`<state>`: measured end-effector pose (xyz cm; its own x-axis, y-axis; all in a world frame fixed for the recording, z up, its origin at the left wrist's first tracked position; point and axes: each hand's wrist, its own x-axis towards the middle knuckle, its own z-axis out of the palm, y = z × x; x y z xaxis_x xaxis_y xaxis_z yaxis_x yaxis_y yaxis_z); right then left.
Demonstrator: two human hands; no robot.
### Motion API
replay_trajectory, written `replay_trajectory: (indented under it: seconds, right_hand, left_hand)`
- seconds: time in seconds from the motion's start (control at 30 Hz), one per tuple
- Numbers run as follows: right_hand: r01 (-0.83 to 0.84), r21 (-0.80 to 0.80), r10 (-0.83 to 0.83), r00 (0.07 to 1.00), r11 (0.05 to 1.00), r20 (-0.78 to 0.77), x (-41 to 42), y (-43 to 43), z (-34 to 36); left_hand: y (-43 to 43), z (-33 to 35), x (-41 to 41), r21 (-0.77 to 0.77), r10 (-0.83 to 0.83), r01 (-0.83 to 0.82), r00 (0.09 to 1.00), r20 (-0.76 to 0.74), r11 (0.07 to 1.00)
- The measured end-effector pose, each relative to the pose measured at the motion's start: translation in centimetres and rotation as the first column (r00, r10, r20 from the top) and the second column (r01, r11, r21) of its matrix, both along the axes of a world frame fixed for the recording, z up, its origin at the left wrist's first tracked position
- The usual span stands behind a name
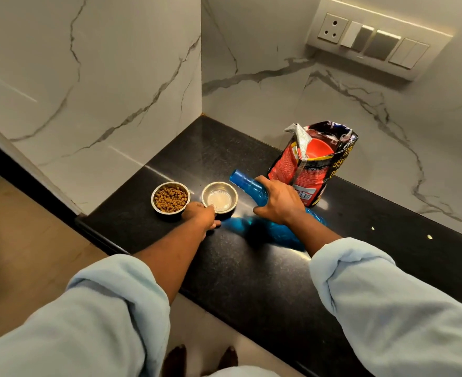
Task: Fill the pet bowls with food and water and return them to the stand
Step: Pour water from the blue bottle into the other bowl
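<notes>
Two steel bowls sit side by side on the dark table, toward its left end, near the marble wall. The left bowl is full of brown kibble; the right bowl looks nearly empty, with only a pale sheen at its bottom that may be a little water, though I cannot tell for sure.

The left hand rests at the near rim of the right bowl, its fingers curled narrowly against the rim and side, apparently to steady the bowl so it does not slide or tip while water goes in. The right hand is wrapped around a blue plastic bottle, fingers closed over the neck and shoulder. That grip, high on the bottle, likely gives control over the tilt.

The bottle lies steeply tipped: its long axis runs from near right, where the body sits low against the table behind the wrist, up to far left, where the mouth points toward the right bowl. The mouth is just beside the bowl's right rim, not yet over it, and no stream is visible. By that, the water pour is the step in hand, the food step looks done, and the stand is not in view.

Behind the right hand stands an open red and black food bag, upright, with an orange scoop inside its mouth. It is placed out of the way, far enough back that it should not hinder pouring.
</notes>
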<state>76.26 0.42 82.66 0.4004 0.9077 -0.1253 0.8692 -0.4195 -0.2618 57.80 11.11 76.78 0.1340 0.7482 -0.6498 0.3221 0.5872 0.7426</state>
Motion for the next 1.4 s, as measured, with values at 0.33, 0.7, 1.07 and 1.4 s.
replay_trajectory:
  seconds: [0.33, 0.7, 1.07, 1.4]
  right_hand:
    - [0.009, -0.118, -0.004, 0.999, 0.993, 0.047, 0.0, 0.3, -0.6]
    - [-0.002, -0.248, 0.023, 0.996, 0.969, 0.084, -1.5, 0.7, -1.2]
    - [-0.001, -0.302, 0.037, 0.993, 0.953, 0.113, -2.4, 0.4, -1.7]
    - [0.01, -0.366, 0.03, 0.994, 0.931, 0.103, -2.1, -0.5, -1.6]
  left_hand:
    - [0.7, -0.4, 0.1, 0.081, 0.008, -0.009, 1.0, 0.015, 0.997]
    - [0.3, -1.7, -1.0, 0.099, 0.007, -0.006, 1.0, -0.011, 0.995]
    - [0.4, -2.1, -1.8, 0.062, -0.022, 0.021, 1.0, 0.019, 0.998]
    - [0.1, -2.1, -1.7, 0.063, -0.021, 0.021, 1.0, -0.006, 0.998]
